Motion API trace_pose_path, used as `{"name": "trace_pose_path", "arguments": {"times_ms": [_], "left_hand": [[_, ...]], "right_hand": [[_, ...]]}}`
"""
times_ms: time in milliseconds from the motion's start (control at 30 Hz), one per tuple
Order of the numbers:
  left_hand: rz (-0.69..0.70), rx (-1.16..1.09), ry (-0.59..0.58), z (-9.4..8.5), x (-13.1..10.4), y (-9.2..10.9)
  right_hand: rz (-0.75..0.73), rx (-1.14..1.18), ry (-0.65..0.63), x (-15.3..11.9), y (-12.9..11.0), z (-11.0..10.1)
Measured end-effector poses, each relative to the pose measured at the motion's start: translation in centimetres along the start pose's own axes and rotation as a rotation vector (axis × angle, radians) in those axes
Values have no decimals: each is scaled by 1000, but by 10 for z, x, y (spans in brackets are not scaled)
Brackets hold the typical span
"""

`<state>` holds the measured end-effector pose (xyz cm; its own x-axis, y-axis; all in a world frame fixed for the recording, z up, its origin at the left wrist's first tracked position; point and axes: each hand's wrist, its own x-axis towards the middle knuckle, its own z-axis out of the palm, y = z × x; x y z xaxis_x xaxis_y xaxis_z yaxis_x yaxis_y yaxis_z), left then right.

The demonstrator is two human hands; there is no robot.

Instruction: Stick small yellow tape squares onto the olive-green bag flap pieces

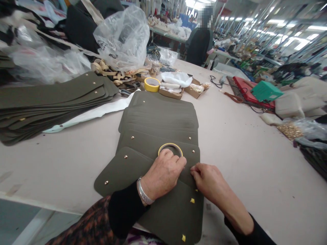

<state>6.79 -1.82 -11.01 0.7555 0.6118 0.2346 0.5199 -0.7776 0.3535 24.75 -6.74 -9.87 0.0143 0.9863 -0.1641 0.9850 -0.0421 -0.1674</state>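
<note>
My left hand (165,172), with a silver bracelet at the wrist, is closed on a thin yellow tape roll (170,145) over the dark olive panels. Just right of it, my right hand (208,178) has its thumb and forefinger pinched together at the right edge of a panel; whatever they hold is too small to make out. Overlapping olive panels (158,115) with gold studs run away from me. On the nearest panel (176,214) are small yellow tape pieces (192,200).
Another stack of olive panels (51,98) lies left, beside a white strip (94,111). Behind are a thicker yellow tape roll (152,84), small boxes and plastic bags. A green box (267,91) on a red case stands right. A person (199,41) is in the background.
</note>
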Motion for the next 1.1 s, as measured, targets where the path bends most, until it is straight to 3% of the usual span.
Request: {"name": "trace_pose_path", "arguments": {"times_ms": [200,300,400,533,800,967,1100], "left_hand": [[52,-177,47,-4,-2,-2],[89,-298,102,-8,-5,0],[94,-312,130,-14,-8,4],[55,-236,111,-20,-10,7],[70,-153,66,-21,-8,10],[34,-92,14,-16,-4,6],[53,-27,65,-14,1,5]], "right_hand": [[60,253,57,-7,7,1],[-13,449,243,-16,6,-4],[-190,574,410,-23,-5,-12],[-366,556,458,-25,-17,-18],[-505,351,548,-17,-12,-7],[-482,267,632,-15,-15,-3],[-244,521,572,-12,-23,-3]]}}
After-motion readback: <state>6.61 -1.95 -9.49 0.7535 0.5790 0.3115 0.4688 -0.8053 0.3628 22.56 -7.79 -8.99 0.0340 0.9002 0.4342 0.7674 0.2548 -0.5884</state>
